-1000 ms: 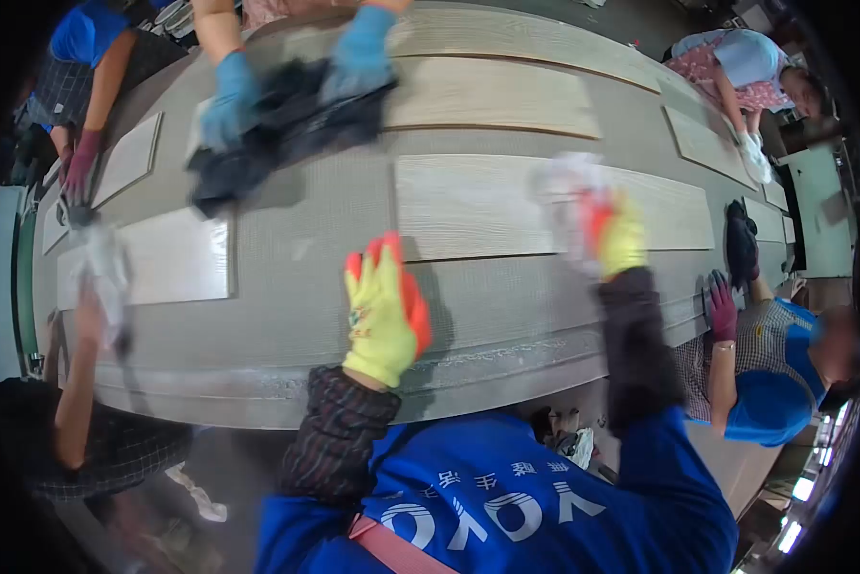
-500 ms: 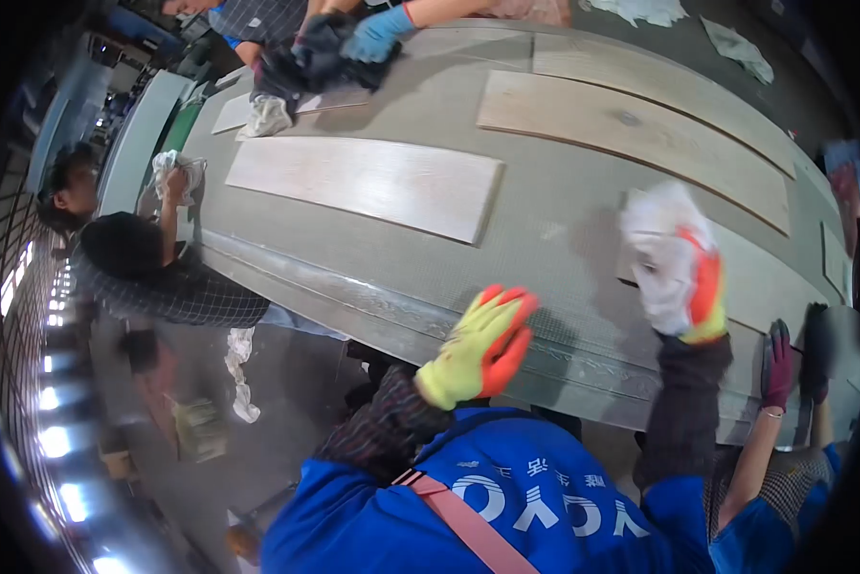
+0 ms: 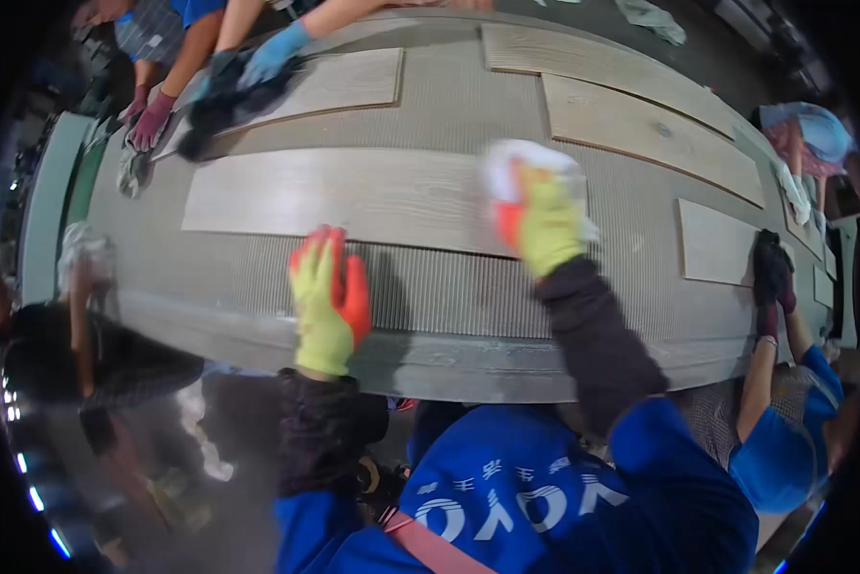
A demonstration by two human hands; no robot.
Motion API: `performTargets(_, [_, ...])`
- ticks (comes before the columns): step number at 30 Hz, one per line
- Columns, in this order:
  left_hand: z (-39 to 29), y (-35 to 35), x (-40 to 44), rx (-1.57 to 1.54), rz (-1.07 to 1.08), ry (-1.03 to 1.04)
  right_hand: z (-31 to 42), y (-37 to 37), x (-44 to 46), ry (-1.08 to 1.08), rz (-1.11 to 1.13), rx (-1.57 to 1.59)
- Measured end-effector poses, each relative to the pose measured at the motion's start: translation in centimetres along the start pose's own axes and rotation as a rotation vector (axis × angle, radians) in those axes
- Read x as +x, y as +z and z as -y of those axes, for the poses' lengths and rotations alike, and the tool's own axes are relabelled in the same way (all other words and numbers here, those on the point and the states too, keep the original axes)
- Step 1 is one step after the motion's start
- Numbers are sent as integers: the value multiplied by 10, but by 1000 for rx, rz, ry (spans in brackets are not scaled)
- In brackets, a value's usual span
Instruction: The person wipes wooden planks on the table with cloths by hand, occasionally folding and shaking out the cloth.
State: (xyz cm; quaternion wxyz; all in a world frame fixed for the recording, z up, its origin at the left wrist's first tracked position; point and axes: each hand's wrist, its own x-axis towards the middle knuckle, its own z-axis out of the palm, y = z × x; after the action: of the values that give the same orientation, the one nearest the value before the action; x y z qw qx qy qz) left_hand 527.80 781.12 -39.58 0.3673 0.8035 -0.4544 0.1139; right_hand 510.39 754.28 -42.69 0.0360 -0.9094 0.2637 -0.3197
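A pale wooden plank [image 3: 353, 191] lies lengthwise in front of me on a grey ribbed belt [image 3: 449, 292]. My left hand [image 3: 329, 301], in a yellow and orange glove, is open, with its fingertips at the plank's near edge. My right hand [image 3: 547, 225], gloved the same way, grips a white cloth [image 3: 535, 165] over the plank's right end. Motion blurs the cloth, and it hides part of that end.
Further planks [image 3: 655, 139] lie at the far right, and a shorter-looking one [image 3: 717, 244] is beside a co-worker's dark-gloved hands [image 3: 772, 273]. Across the belt, a blue-gloved hand [image 3: 275, 53] works over another plank [image 3: 339, 84]. A metal edge [image 3: 449, 368] runs along my side.
My right hand with the cloth has moved left onto the plank's right end. My left hand has shifted left to the plank's near edge. The view has turned and the plank appears closer.
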Motion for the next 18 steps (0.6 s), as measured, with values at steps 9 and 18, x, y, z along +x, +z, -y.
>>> performTargets(9, [138, -15, 64, 307, 295, 106, -34, -19, -3, 431, 219, 431])
performTargets(18, [139, -30, 49, 113, 361, 177, 166, 113, 75, 112, 271, -10])
